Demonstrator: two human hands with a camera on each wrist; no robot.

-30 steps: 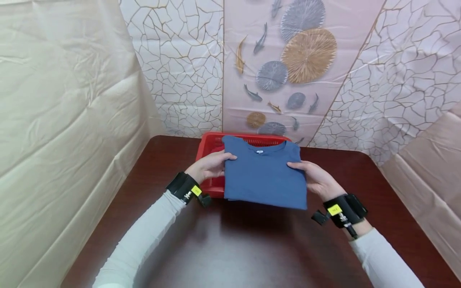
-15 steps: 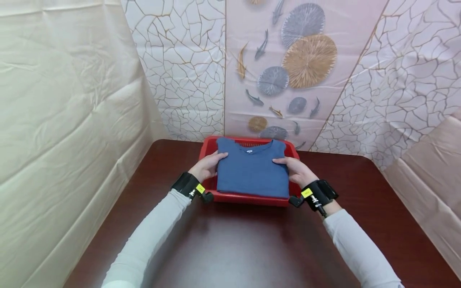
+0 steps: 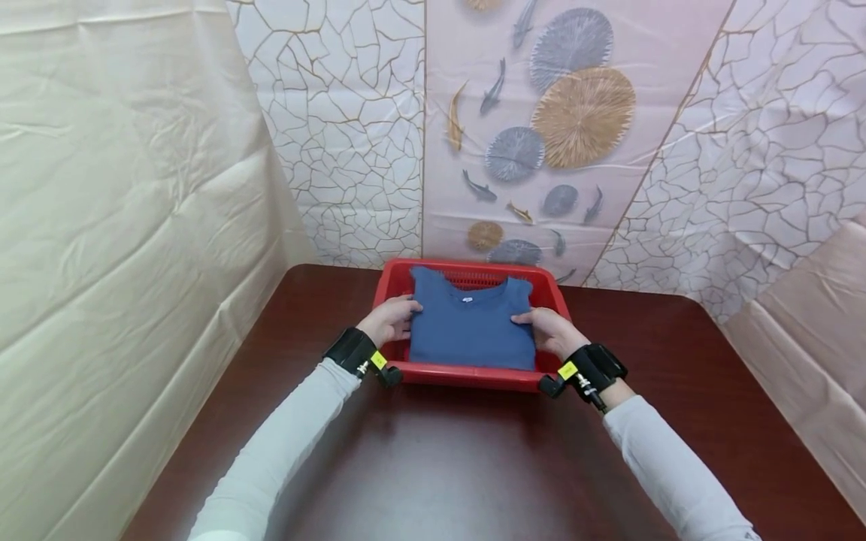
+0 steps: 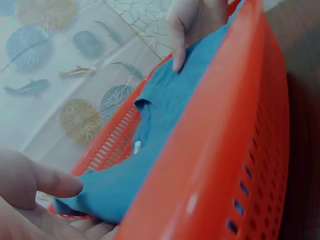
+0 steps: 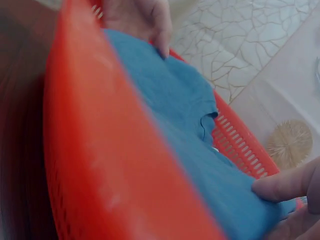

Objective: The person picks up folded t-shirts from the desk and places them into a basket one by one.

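Observation:
A folded blue T-shirt (image 3: pixel 470 336) lies inside the red plastic basket (image 3: pixel 473 375), its neckline and small white label toward the far side. My left hand (image 3: pixel 390 320) pinches the shirt's left edge, thumb on top and fingers underneath, as the left wrist view shows. At the opposite edge my right hand (image 3: pixel 551 330) grips the shirt in the same way, with the thumb (image 5: pixel 280 187) on the cloth. Both hands reach in over the basket's sides. The shirt hides the basket's bottom and whatever lies beneath.
The basket stands near the back edge of a dark brown table (image 3: pixel 433 458). Behind it hangs a patterned cloth (image 3: pixel 514 210) with fish and round leaves. Cream cloth (image 3: pixel 155 225) closes off the left side. Black straps with small cameras sit on both wrists.
Both hands have carried the blue T-shirt left and down, from above the basket's front right into the basket. Their hold on its sides stays.

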